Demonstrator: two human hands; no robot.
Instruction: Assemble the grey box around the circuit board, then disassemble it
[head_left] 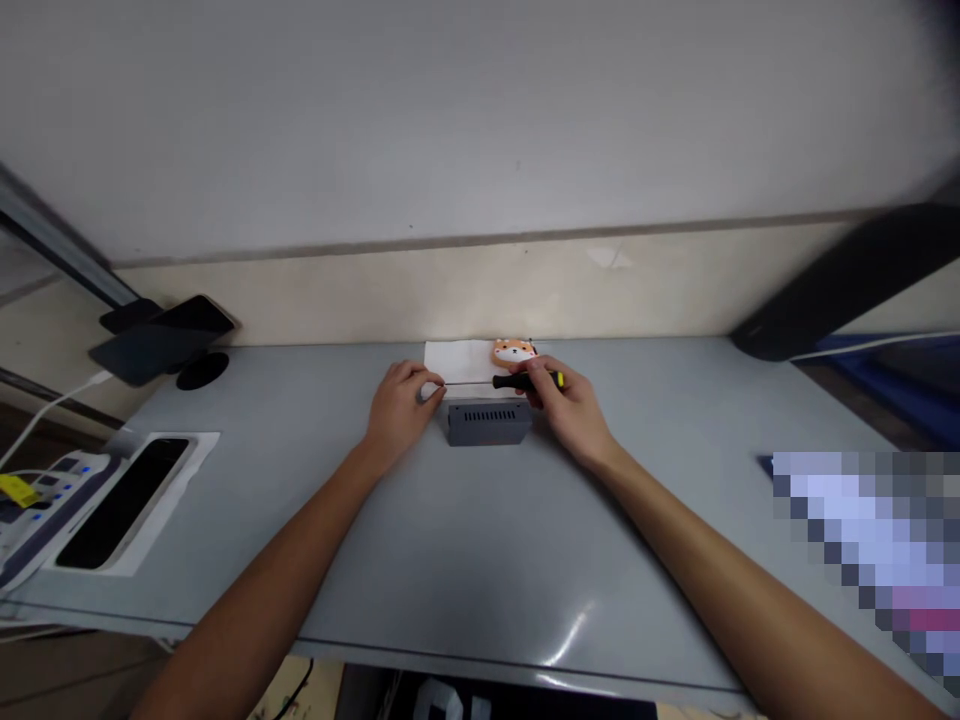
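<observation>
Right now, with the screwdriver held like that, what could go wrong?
1. The left hand is at the tip end of the screwdriver; if the right hand slips, the tip might jab it.
2. The grey box sits close to both hands, so a nudge could shift it.
3. The dog-face item, right behind the handle, might get bumped.

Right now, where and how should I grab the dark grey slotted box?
Probably by the two short ends of the dark grey box, from the near side. It is stretched left to right, with slots between those ends, and the screwdriver is held just beyond it, making the far side look awkward.
</observation>
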